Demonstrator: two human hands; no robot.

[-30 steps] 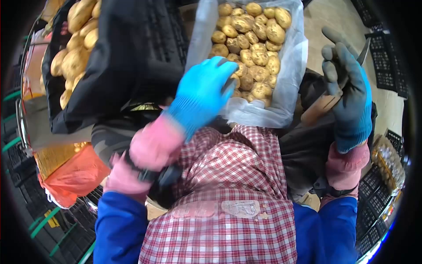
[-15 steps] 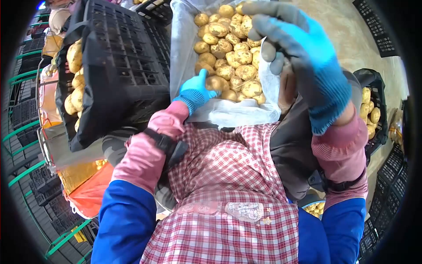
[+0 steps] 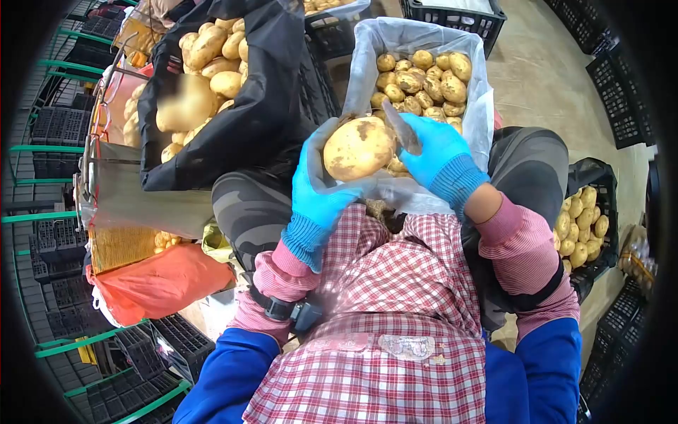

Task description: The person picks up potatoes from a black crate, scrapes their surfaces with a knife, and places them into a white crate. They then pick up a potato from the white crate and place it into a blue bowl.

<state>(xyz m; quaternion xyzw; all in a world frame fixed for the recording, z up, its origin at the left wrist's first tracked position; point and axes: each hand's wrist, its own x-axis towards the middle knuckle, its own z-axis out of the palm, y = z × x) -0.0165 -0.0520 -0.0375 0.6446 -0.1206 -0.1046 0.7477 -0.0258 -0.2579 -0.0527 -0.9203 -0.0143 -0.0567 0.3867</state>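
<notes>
My left hand (image 3: pixel 311 184), in a blue glove with a grey palm, is closed around a large potato (image 3: pixel 359 148) with brown soil patches. My right hand (image 3: pixel 438 152), gloved alike, lies against or just beside the potato's right side. Its visible grey finger is stretched out; the others are partly hidden. Just beyond both hands, a crate lined with white film (image 3: pixel 480 92) holds many smaller, soiled potatoes (image 3: pixel 424 85).
To my left stands a black-lined crate (image 3: pixel 265 85) of large potatoes; one blurred pale potato (image 3: pixel 187 102) shows over it. Another potato crate (image 3: pixel 611 212) is at my right. An orange-red bag (image 3: pixel 159 283) lies left. Black crates (image 3: pixel 459 21) stand ahead.
My left hand has come up from the lined crate with the large potato. My right hand has lowered to the potato's side. The view has shifted, showing more of the left crate.
</notes>
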